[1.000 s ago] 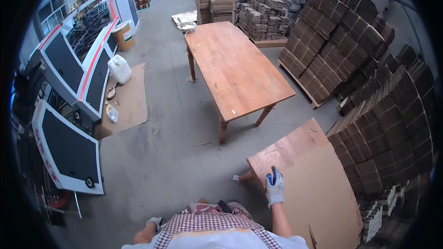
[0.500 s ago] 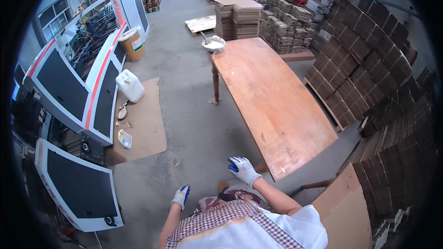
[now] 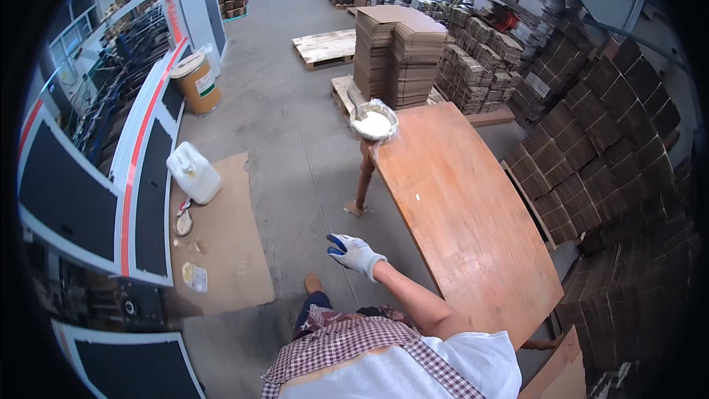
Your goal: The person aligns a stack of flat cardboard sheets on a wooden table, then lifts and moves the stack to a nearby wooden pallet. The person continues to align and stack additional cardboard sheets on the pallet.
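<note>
My right hand (image 3: 356,256), in a white glove with blue on its palm and fingers, hangs over the floor left of a long wooden table (image 3: 473,210). Its fingers are loosely bent and apart, with nothing in them. It touches nothing. My left hand is out of sight. A bowl (image 3: 374,124) with white stuff in it sits at the table's far left corner, with what looks like a handle (image 3: 354,94) sticking up from it. The bowl seems wrapped in clear plastic.
A white jug (image 3: 193,172) stands by a cardboard sheet (image 3: 235,244) on the left, near a machine with grey panels (image 3: 153,185). A brown drum (image 3: 196,83) stands beyond. Stacked cardboard (image 3: 413,59), a pallet (image 3: 325,47) and tied bundles (image 3: 591,148) lie past the table and right.
I have stepped forward, so the table, bowl and jug appear nearer. My right hand has swung forward and left in the picture. My left hand has dropped out of view.
</note>
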Demonstrator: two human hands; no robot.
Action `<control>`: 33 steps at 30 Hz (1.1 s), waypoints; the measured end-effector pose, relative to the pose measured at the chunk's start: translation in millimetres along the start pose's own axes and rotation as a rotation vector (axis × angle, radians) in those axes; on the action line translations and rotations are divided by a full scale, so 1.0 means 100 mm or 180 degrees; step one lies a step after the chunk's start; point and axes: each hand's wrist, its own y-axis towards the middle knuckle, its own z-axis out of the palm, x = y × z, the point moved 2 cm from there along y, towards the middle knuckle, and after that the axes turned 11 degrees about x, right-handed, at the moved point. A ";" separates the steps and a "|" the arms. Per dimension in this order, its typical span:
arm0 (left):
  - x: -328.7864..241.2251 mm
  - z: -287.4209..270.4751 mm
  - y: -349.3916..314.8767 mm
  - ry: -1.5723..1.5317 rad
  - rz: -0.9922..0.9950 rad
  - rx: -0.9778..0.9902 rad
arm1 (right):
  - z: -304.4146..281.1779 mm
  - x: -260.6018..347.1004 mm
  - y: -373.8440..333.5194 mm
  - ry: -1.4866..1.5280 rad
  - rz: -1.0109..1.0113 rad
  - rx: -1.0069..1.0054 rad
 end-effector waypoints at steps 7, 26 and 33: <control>-3.34 -1.33 1.59 0.0590 0.0592 -0.0851 | -0.73 -0.05 0.98 0.0170 0.0489 0.0137; -10.32 0.98 3.18 0.1705 0.1312 0.1463 | -3.24 -0.32 5.68 0.0827 0.0160 -0.1226; -12.49 2.03 4.13 0.2744 0.1403 0.1573 | -4.28 -1.32 6.25 0.1244 0.1453 -0.2141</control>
